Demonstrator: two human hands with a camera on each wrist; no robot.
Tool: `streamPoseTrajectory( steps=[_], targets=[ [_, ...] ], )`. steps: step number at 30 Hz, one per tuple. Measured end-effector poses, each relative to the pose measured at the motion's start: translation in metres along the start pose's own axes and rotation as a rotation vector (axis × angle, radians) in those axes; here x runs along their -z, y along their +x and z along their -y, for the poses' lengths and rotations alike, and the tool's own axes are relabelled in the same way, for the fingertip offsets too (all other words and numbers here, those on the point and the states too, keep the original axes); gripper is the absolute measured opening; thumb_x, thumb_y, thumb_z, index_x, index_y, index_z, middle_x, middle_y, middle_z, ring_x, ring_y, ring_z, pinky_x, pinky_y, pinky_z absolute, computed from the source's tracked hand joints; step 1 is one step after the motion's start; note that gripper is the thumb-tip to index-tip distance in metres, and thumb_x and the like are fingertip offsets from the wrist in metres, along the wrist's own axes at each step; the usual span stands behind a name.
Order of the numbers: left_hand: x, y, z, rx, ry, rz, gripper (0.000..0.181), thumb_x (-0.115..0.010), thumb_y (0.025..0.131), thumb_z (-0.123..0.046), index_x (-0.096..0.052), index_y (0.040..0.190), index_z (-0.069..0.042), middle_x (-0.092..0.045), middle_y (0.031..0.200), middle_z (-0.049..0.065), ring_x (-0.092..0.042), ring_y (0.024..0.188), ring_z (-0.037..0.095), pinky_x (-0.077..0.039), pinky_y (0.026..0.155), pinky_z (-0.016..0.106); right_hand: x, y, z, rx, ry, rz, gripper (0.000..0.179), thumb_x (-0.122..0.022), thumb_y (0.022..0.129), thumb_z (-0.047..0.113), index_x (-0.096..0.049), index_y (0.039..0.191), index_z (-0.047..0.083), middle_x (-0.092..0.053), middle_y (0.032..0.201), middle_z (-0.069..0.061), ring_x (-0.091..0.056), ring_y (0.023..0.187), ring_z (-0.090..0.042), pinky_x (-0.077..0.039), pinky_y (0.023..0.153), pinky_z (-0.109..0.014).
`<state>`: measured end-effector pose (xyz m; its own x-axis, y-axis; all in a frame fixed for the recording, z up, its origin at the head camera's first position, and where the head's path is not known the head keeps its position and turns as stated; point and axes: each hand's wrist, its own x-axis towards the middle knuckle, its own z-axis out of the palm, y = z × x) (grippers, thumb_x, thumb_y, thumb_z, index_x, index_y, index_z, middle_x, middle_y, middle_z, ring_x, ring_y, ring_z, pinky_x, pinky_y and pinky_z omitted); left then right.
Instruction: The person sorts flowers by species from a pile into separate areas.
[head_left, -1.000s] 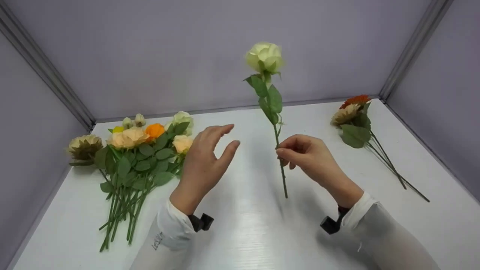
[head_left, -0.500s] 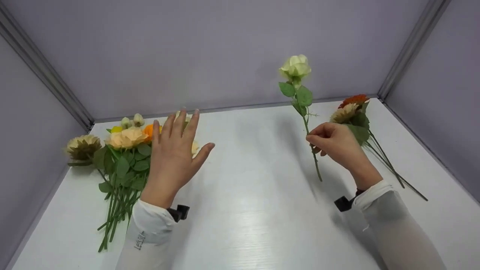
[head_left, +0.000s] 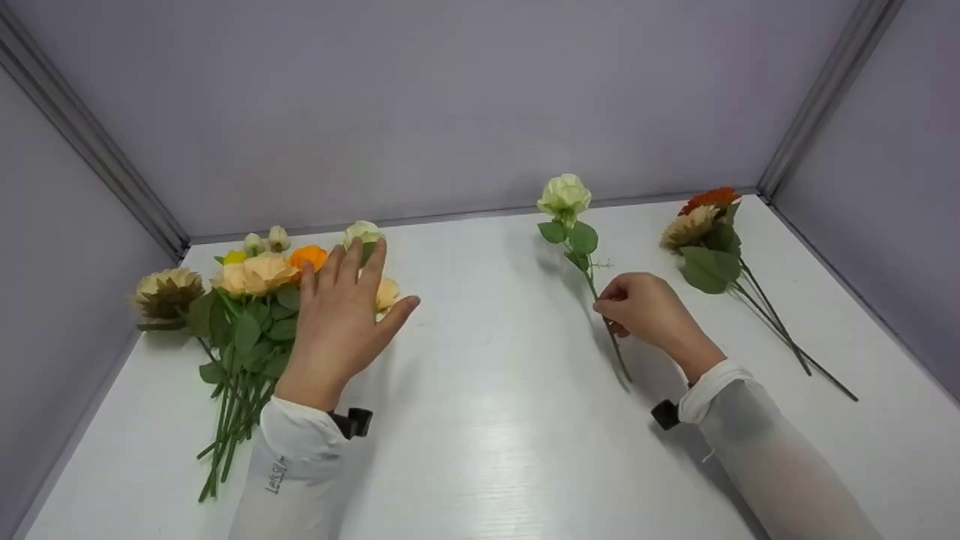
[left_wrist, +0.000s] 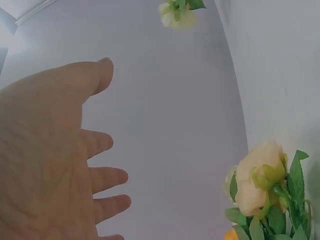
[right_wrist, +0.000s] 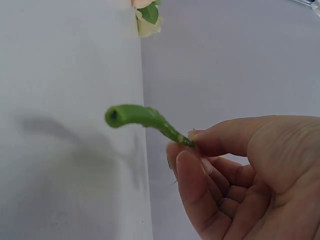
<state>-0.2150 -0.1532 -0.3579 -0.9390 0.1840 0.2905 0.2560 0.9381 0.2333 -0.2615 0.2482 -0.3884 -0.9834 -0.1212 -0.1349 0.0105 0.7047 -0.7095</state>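
Between thumb and fingertips, my right hand [head_left: 646,313] pinches the green stem of a pale cream-green rose [head_left: 564,195]. Its bloom points toward the back wall, and a shadow lies close beneath the stem. In the right wrist view the cut stem end [right_wrist: 132,116] sticks out of the pinch of the right hand [right_wrist: 235,175]. With fingers spread, my left hand [head_left: 337,322] hovers over the right side of a flower bunch [head_left: 255,330] and hides part of it. The palm of the left hand [left_wrist: 45,160] holds nothing; a peach flower [left_wrist: 257,177] shows beyond it.
On the right of the white table [head_left: 480,420] lie a red-orange flower [head_left: 712,199] and a beige flower [head_left: 688,226], their stems crossing. The left bunch includes an orange flower [head_left: 307,257] and a brownish-cream bloom [head_left: 169,292]. Grey walls [head_left: 465,97] enclose the back and sides.
My left hand has moved left over the bunch and spread its fingers. The right hand carried the rose right, then back left and lower, so the rose now leans down near the table.
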Motion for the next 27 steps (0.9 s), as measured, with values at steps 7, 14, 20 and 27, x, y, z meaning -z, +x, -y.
streamPoseTrajectory(
  steps=[7,14,20,27],
  targets=[
    [-0.001,0.000,-0.001,-0.002,-0.001,0.014,0.087,-0.053,0.100,-0.064,-0.021,0.165,-0.015,-0.017,0.168,0.018,-0.013,0.153,0.042,0.000,0.120,0.064,-0.006,0.005,-0.005,-0.059,-0.060,0.032,0.022,-0.067,0.099,0.023,-0.071,0.106,0.003,-0.070,0.084,-0.009,-0.068,0.073,-0.021,-0.054,0.066,-0.036],
    [-0.001,-0.001,-0.003,0.000,-0.002,0.047,0.087,-0.053,0.100,-0.063,-0.021,0.165,-0.015,-0.018,0.168,0.019,-0.011,0.154,0.042,-0.001,0.120,0.064,-0.005,0.008,-0.014,-0.089,-0.121,0.046,0.019,-0.067,0.098,0.019,-0.070,0.103,0.001,-0.069,0.088,-0.011,-0.068,0.071,-0.019,-0.055,0.064,-0.034],
    [-0.001,-0.001,-0.003,-0.005,0.000,0.062,0.086,-0.051,0.100,-0.064,-0.022,0.165,-0.015,-0.019,0.168,0.018,-0.012,0.153,0.043,-0.003,0.120,0.065,-0.006,0.010,-0.020,-0.106,-0.122,0.061,0.016,-0.067,0.096,0.017,-0.070,0.102,0.001,-0.069,0.088,-0.012,-0.069,0.070,-0.020,-0.057,0.065,-0.035],
    [0.000,0.000,-0.001,0.002,-0.027,0.081,0.087,-0.051,0.100,-0.064,-0.021,0.165,-0.015,-0.018,0.168,0.018,-0.011,0.154,0.043,-0.003,0.120,0.065,-0.006,0.010,-0.022,-0.099,-0.127,0.062,0.016,-0.069,0.096,0.018,-0.069,0.100,0.002,-0.068,0.087,-0.011,-0.067,0.070,-0.020,-0.055,0.063,-0.034]
  ],
)
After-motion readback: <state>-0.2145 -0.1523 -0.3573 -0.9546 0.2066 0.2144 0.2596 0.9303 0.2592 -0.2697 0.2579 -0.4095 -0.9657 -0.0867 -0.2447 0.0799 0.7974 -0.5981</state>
